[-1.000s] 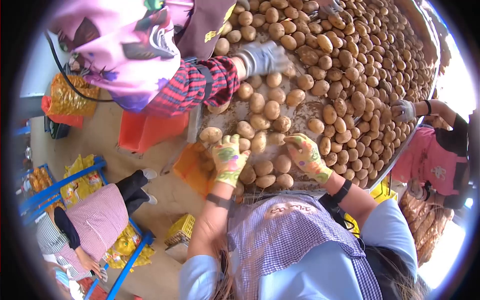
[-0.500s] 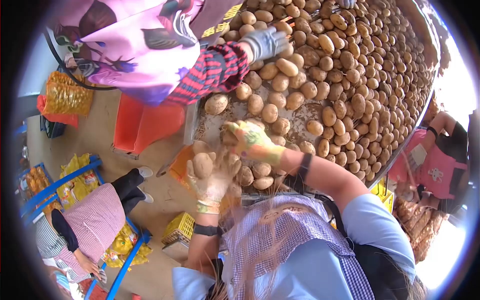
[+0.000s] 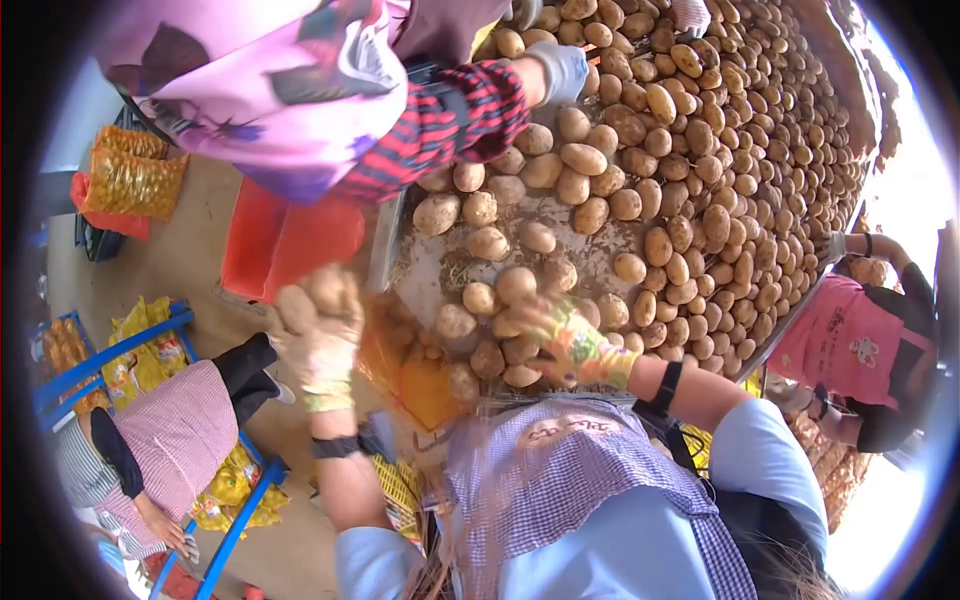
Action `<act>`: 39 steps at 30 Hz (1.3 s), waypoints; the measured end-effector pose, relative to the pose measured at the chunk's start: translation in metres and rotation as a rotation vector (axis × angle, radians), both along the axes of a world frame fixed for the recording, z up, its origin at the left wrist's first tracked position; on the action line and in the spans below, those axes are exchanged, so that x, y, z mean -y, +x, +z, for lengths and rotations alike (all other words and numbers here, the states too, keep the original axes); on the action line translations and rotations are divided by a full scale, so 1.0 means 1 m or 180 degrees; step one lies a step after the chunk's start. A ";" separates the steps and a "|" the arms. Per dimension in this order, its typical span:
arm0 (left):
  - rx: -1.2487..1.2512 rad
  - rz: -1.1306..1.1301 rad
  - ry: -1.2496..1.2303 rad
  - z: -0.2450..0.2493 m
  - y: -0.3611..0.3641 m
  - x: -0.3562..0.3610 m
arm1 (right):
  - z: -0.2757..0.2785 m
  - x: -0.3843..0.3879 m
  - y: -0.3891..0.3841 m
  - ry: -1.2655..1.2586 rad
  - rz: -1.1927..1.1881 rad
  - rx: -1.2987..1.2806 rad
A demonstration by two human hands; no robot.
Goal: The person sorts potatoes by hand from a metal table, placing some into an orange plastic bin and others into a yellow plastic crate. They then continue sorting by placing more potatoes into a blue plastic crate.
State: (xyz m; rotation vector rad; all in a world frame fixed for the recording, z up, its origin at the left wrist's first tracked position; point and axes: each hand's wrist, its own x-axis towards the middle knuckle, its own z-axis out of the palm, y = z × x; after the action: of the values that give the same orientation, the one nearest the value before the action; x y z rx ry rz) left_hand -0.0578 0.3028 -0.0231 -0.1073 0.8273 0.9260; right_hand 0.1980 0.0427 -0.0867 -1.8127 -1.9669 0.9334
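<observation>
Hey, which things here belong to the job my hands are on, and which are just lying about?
Part of the job, it seems:
left hand, holding potatoes
right hand, over potatoes on the table
orange bag at the table's edge

Probably just lying about:
yellow crate
yellow bags by the blue rail
red bin, though its role is unclear

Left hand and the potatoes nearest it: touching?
Touching. The head view shows the left hand, slightly blurred, holding potatoes against it with no visible gap.
</observation>
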 end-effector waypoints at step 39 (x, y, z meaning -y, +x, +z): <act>-0.4588 -0.2317 0.5249 -0.078 0.026 0.116 | -0.013 -0.117 0.004 0.0568 -0.0503 0.0795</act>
State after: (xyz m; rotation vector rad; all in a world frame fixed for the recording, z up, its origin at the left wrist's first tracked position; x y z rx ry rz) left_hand -0.0323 0.1863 -0.1013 2.3486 0.9502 0.6028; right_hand 0.2025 0.1598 -0.0995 -2.0236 -1.9391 0.4866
